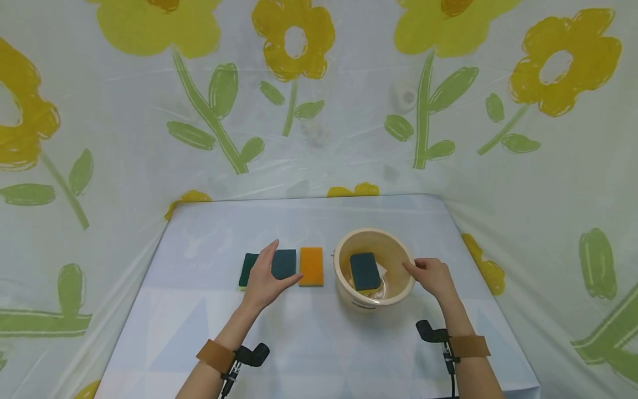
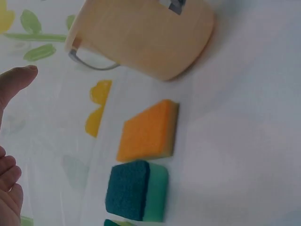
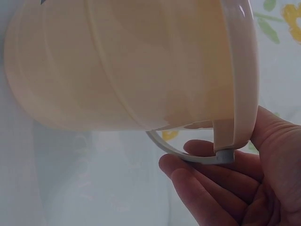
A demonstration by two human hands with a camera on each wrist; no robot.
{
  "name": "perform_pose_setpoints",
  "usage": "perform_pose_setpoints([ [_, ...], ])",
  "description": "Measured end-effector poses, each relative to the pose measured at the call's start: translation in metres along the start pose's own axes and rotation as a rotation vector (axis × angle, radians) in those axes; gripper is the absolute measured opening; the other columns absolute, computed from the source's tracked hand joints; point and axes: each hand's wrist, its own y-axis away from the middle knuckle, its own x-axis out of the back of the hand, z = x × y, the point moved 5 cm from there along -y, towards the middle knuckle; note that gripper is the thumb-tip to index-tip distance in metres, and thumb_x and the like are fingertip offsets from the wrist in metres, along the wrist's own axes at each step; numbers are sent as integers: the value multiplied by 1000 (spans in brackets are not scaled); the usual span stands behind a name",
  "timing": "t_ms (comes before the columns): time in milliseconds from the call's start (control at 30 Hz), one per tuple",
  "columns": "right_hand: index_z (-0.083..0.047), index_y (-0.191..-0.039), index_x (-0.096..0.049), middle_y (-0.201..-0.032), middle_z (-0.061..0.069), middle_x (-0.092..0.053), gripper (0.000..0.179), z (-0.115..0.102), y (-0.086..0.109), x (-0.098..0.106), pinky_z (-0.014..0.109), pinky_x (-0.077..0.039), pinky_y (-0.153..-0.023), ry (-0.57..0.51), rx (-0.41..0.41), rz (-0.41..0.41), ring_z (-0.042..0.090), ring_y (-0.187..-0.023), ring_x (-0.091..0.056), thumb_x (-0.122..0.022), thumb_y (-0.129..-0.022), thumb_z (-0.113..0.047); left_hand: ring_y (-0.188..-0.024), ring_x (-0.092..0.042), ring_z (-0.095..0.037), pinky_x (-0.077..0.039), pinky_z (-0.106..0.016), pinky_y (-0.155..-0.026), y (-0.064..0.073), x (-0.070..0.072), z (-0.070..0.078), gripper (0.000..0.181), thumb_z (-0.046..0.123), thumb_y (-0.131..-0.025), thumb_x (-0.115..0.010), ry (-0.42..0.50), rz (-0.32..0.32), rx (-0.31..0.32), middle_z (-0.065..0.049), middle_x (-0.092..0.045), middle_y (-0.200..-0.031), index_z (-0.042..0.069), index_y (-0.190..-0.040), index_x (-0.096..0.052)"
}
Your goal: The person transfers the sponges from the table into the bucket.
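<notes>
A cream bucket stands on the table, holding a dark-teal and yellow sponge with some pale things partly hidden beneath. My right hand pinches the bucket's right rim; in the right wrist view, its fingers lie under the rim by the grey handle. My left hand hovers over the sponge row, thumb and fingers spread, holding nothing. From left to right lie a dark green sponge, a teal sponge, partly covered by the hand in the head view, and an orange sponge nearest the bucket.
The table has a pale cover with blue triangles. Behind and beside it hangs a white cloth printed with yellow flowers. Each wrist wears a brown strap with a small black camera.
</notes>
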Motion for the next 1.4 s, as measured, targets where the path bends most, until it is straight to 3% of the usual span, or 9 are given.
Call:
perform_pose_setpoints([
  [167,5,-116,-67,-92,12,-71,49,0,0,0,51,-50,-81,-2,-7,-1,30,-92,-61,-59,-96,-39,-135,-39,-38,-37,-58,-104,5,5,-13,98,36,-73,-85,19,11,30,-20,-37,-150,0,-149,-35],
  [433,5,-117,-67,-94,13,-71,51,0,0,-1,51,-51,-81,2,-28,-5,30,-92,-61,-59,-96,-42,-138,-33,-39,-31,-59,-108,16,11,-43,100,37,-73,-85,34,43,149,-21,-34,-152,2,-150,-32],
  [800,5,-116,-67,-93,12,-71,50,-1,2,-1,51,-51,-81,-5,-24,-8,28,-91,-62,-60,-96,-40,-139,-30,-41,-31,-59,-108,29,11,-85,100,28,-73,-86,23,131,241,-24,-31,-153,-2,-150,-29],
  [1100,5,-116,-67,-91,11,-71,50,1,2,-1,51,-51,-80,-13,-20,-3,28,-90,-61,-60,-96,-40,-142,-23,-42,-26,-57,-111,36,8,-112,103,28,-76,-84,-4,103,328,-27,-24,-155,-3,-152,-22],
  [1400,5,-116,-67,-90,10,-71,49,0,2,-1,49,-51,-79,-18,-18,-3,27,-89,-61,-61,-95,-39,-141,-23,-44,-26,-57,-111,39,6,-122,103,28,-75,-83,-22,83,357,-30,-24,-153,-8,-150,-22],
])
